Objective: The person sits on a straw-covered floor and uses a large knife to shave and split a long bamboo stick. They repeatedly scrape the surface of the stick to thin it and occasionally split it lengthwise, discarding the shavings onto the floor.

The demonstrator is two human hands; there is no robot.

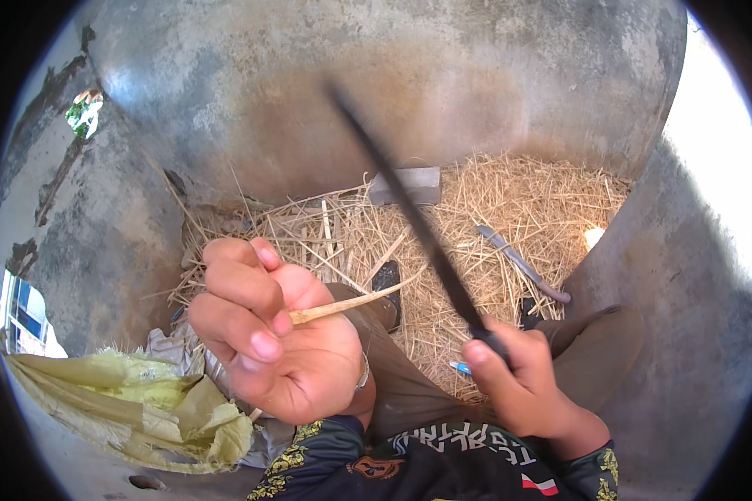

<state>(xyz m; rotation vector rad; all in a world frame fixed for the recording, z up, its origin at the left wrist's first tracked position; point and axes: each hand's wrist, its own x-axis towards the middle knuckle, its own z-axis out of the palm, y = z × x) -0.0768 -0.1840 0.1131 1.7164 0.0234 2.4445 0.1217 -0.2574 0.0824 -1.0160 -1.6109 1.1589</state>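
Palm side up, my left hand [280, 330] has its fingers curled round a thin pale strip of wood or bamboo [342, 306]. The strip tapers to a fine point toward the right; its other end is hidden in the fingers. My right hand [522, 380] grips the dark handle of a long knife [418, 225]. Its dark blade slants up and to the left, blurred toward the tip. Blade and strip are apart, with the blade to the right of the strip's point.
Grey walls [376, 75] curve round me. Straw-like shavings and thin strips [526, 200] cover the floor. A grey block [414, 185] lies by the far wall, and a curved grey tool [518, 259] lies on the shavings. A yellow-green woven sack [142, 409] is at the lower left.
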